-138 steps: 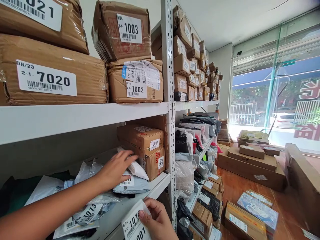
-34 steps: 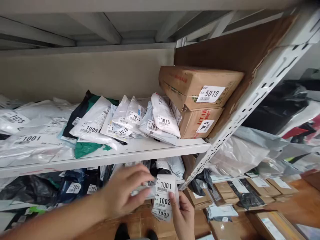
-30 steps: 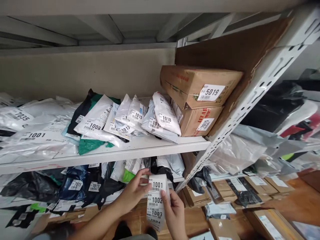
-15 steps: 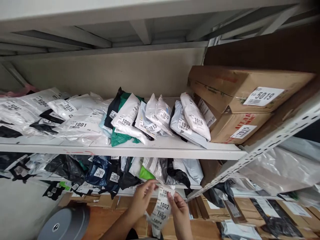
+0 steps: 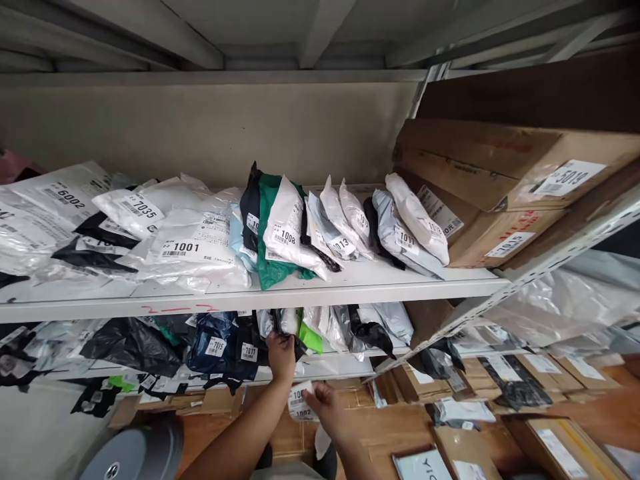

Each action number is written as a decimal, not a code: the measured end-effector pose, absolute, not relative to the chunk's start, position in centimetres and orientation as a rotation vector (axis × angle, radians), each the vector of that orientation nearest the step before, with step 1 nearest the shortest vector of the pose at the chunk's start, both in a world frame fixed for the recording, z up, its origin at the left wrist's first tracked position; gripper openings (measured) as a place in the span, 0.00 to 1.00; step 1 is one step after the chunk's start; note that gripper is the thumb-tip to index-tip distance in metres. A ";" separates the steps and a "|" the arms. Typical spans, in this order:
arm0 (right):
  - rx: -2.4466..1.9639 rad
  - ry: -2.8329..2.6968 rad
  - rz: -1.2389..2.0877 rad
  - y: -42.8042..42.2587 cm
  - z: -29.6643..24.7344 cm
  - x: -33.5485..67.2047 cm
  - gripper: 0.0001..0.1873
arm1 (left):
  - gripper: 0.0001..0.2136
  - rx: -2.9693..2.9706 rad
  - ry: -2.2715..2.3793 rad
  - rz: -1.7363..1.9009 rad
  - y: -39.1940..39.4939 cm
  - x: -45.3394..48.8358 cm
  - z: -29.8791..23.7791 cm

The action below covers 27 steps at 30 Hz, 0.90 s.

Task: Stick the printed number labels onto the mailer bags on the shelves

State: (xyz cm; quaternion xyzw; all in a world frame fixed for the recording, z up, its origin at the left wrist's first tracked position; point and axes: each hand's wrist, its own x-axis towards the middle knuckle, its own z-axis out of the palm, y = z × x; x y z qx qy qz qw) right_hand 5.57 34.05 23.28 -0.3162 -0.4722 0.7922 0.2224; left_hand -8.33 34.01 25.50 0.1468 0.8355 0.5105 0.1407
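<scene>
My left hand (image 5: 281, 355) reaches into the lower shelf, its fingers curled on the front edge of a dark parcel bag between the bag labelled 7017 (image 5: 249, 351) and a bright green bag (image 5: 311, 339). Its fingertips are partly hidden among the bags. Lower down, my right hand (image 5: 327, 408) pinches a strip of white number labels (image 5: 301, 401); 1002 can be read on it, with another label above partly covered by the thumb. Beside 7017 lies a navy bag labelled 7015 (image 5: 213, 343).
The upper shelf (image 5: 350, 291) carries several labelled parcel bags, among them 1001 (image 5: 193, 257) and 1008 (image 5: 290, 233). Cardboard boxes (image 5: 530, 190) stand at its right end beside a perforated post (image 5: 465, 310). A grey round bin (image 5: 133, 450) and more boxes (image 5: 570, 447) are below.
My left hand has left the label strip and moved up to the bags on the lower shelf. The right hand still holds the strip, now lower in view. The camera view has shifted.
</scene>
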 end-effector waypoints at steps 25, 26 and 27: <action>-0.788 -1.259 2.010 35.8 21.8 1.1 0.13 | 0.17 1.377 2.443 0.597 37.0 -16.0 31.9; -0.769 -1.256 2.044 35.7 22.0 1.6 0.13 | 0.19 1.383 2.461 0.583 36.7 -16.4 31.8; -0.755 -1.239 2.061 35.7 22.3 2.1 0.12 | 0.21 1.384 2.484 0.566 36.3 -16.8 31.6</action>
